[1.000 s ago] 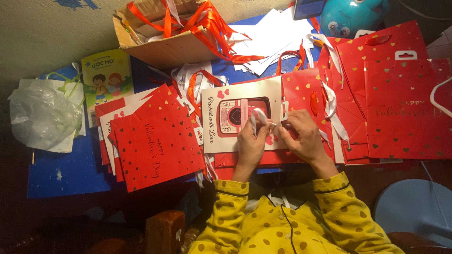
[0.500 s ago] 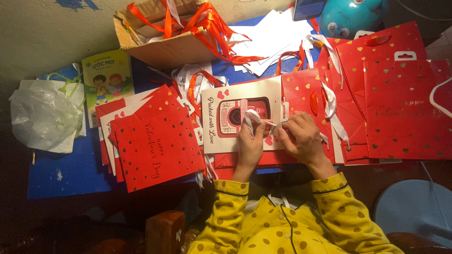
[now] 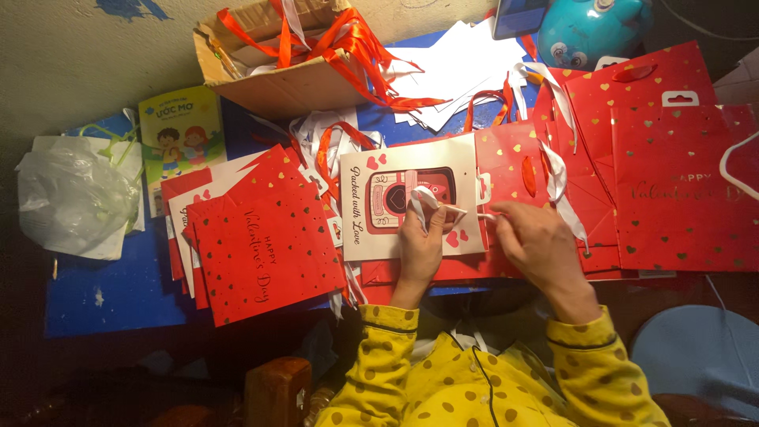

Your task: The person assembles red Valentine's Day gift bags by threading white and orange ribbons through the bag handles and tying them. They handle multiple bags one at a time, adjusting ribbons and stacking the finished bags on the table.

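— Nearest, what's in the fingers?

— A white ribbon (image 3: 427,202), pinched in the left hand (image 3: 421,241) over the white gift bag (image 3: 411,202); right hand (image 3: 538,241) closed on the strand's other end, just beside the bag's right edge. Both sets of fingers shut on ribbon, none spread.

— Handling?

— Probably very light, limp and a little slippery — best taken near the tip, pinched between thumb and forefinger. Bag itself looks like thin stiff card, easy to crease; better pressed flat than squeezed.

— Looks?

— Lying flat on the blue table (image 3: 103,292), white front with a red-and-pink picture and small hearts. Further left, a fan of red bags (image 3: 261,245) with gold hearts; further right, more red bags (image 3: 680,190). Farthest, a cardboard box (image 3: 277,87) spilling orange-red ribbons (image 3: 348,47).
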`<action>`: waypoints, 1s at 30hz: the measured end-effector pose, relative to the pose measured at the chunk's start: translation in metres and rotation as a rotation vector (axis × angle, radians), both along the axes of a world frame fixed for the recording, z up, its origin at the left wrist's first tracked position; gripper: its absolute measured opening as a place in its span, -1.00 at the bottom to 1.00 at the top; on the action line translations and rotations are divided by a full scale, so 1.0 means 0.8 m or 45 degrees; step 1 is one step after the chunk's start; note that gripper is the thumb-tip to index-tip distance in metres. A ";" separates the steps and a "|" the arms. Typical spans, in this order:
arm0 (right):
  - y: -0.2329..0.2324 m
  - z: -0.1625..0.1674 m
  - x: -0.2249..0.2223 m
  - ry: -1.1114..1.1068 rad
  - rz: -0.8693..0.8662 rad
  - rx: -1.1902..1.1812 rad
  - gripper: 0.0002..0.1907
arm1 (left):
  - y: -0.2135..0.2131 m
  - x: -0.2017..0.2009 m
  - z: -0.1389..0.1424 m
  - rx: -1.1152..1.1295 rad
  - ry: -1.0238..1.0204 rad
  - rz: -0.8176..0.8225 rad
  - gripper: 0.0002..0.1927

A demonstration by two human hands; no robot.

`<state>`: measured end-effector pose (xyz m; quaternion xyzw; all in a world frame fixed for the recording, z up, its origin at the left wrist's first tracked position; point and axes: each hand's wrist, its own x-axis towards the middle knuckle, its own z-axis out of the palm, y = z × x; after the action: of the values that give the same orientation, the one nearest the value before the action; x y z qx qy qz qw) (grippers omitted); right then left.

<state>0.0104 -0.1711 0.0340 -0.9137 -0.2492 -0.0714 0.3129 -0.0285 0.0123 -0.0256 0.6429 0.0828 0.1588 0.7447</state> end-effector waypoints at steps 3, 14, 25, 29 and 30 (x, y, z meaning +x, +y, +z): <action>-0.011 0.017 0.005 0.095 -0.020 -0.013 -0.78 | 0.000 -0.001 0.002 0.036 0.002 0.007 -0.76; 0.000 0.015 0.018 0.112 -0.009 -0.093 -0.76 | 0.001 0.003 -0.010 0.019 0.009 0.083 -0.77; 0.011 -0.015 0.026 0.298 0.015 0.235 -0.83 | 0.009 0.002 -0.002 -0.281 0.008 0.092 -0.75; 0.013 -0.013 0.026 0.328 -0.011 0.215 -0.83 | 0.003 -0.003 0.014 0.055 0.169 -0.040 -0.74; 0.013 -0.014 0.026 0.327 -0.021 0.194 -0.83 | 0.001 -0.004 0.019 0.133 0.248 -0.075 -0.75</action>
<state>0.0314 -0.1603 0.0232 -0.8910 -0.1935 0.0250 0.4100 -0.0317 0.0133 -0.0102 0.6954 0.1275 0.0778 0.7029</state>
